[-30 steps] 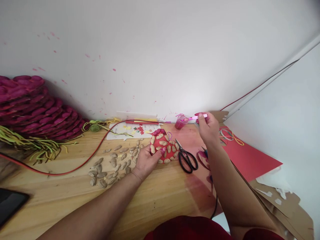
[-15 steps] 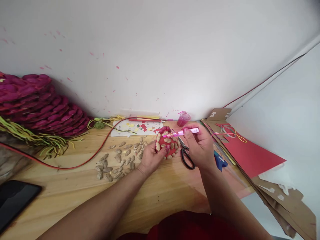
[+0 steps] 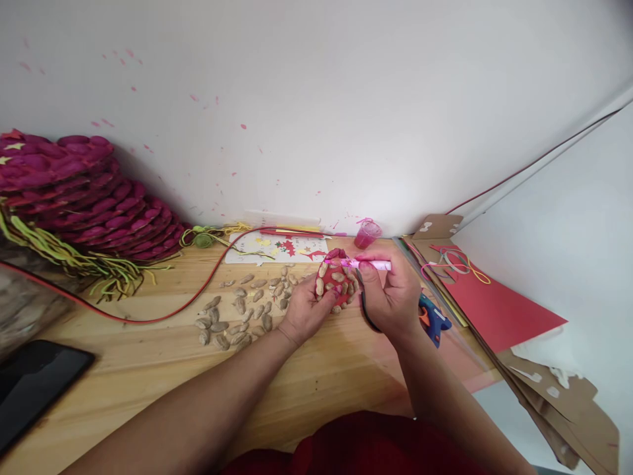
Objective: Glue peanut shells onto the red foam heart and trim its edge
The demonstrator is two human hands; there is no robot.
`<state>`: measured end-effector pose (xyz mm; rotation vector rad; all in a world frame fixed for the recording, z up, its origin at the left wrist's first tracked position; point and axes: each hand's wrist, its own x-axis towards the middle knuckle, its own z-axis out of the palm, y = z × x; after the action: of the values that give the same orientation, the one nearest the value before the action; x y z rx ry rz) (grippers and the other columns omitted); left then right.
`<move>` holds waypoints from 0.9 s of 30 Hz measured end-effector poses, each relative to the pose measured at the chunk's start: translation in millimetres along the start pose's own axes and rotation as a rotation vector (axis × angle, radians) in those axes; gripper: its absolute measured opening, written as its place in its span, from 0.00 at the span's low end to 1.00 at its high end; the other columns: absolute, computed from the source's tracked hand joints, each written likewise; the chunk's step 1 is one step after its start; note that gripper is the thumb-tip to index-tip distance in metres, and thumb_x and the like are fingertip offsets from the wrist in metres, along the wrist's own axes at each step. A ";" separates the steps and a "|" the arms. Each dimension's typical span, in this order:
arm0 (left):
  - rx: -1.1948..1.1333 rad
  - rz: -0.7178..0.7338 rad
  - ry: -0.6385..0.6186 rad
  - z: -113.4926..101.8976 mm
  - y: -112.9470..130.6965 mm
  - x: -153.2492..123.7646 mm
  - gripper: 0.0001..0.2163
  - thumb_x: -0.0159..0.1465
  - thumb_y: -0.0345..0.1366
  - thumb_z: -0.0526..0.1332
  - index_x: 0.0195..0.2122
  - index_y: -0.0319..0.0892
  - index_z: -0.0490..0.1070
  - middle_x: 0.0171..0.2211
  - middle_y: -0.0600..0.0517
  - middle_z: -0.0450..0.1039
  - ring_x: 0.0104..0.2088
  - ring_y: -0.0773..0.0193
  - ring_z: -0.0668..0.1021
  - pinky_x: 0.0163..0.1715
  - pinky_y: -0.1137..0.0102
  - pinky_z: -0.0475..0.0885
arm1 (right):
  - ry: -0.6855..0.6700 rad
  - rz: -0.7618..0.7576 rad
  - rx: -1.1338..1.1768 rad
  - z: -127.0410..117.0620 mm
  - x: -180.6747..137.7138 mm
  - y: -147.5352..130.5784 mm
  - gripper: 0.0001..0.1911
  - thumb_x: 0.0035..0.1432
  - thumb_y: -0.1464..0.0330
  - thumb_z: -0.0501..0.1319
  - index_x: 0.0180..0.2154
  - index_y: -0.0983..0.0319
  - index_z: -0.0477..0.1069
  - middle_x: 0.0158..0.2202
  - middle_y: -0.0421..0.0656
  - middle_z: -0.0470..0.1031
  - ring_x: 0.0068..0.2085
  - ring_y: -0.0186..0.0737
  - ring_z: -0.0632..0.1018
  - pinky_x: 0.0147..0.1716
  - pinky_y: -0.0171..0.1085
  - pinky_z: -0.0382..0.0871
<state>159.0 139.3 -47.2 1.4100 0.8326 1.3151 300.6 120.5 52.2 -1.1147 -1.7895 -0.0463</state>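
Observation:
My left hand (image 3: 307, 310) grips a red craft piece (image 3: 335, 280) studded with peanut shells, tilted up off the wooden table (image 3: 148, 356). My right hand (image 3: 390, 297) is closed on a pink paintbrush (image 3: 363, 264), whose tip rests on the top of the red piece. A small cup of pink paint (image 3: 366, 233) stands at the wall behind the hands. Loose peanut shells (image 3: 242, 310) lie in a scatter just left of my left hand.
Black scissors (image 3: 364, 311) lie mostly hidden under my right hand, a blue glue gun (image 3: 434, 318) beside it. A stack of magenta painted pieces (image 3: 84, 198) fills the far left. A red cable (image 3: 163, 310), a dark phone (image 3: 34, 389), red paper (image 3: 494, 310) and cardboard (image 3: 558, 396) lie around.
My right hand brought the brush back from the paint cup to the red piece. My left hand lifted and tilted the piece toward it. The view shifted slightly.

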 end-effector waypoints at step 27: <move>0.111 0.063 0.023 -0.4 5.4 0.1 0.07 0.65 0.36 0.61 0.38 0.43 0.79 0.39 0.49 0.80 0.40 0.59 0.79 0.45 0.68 0.72 | -0.075 -0.203 -0.088 -9.6 6.2 -15.9 0.06 0.64 0.72 0.61 0.41 0.55 0.71 0.35 0.42 0.79 0.39 0.46 0.77 0.42 0.46 0.68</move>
<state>157.8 138.0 -42.1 1.5210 0.8951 1.3525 295.9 110.8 68.5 -1.0038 -1.9787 -0.2084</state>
